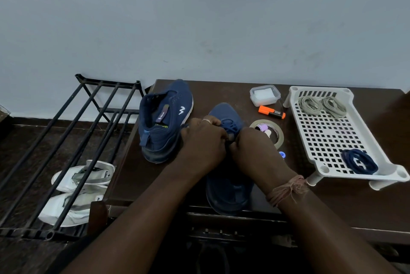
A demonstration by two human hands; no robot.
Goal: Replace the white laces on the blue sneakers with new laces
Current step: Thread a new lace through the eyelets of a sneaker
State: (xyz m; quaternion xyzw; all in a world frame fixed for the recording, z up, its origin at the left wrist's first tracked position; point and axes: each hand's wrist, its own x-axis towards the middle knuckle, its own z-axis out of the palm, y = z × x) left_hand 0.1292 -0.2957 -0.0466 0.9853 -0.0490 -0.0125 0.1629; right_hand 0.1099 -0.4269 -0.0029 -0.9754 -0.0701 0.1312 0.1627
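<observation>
A blue sneaker lies on the brown table, toe pointing away from me, with dark blue lace threaded near its toe. My left hand and my right hand are both closed over the middle of this shoe, pinching the blue lace. A second blue sneaker stands to the left, without laces, heel toward me. In the white perforated tray on the right lie two coiled grey-white laces at the back and a coiled dark blue lace at the front.
A clear lidded box, an orange marker and a tape roll holding small bottles lie behind my right hand. A black metal rack stands left of the table above white sneakers on the floor.
</observation>
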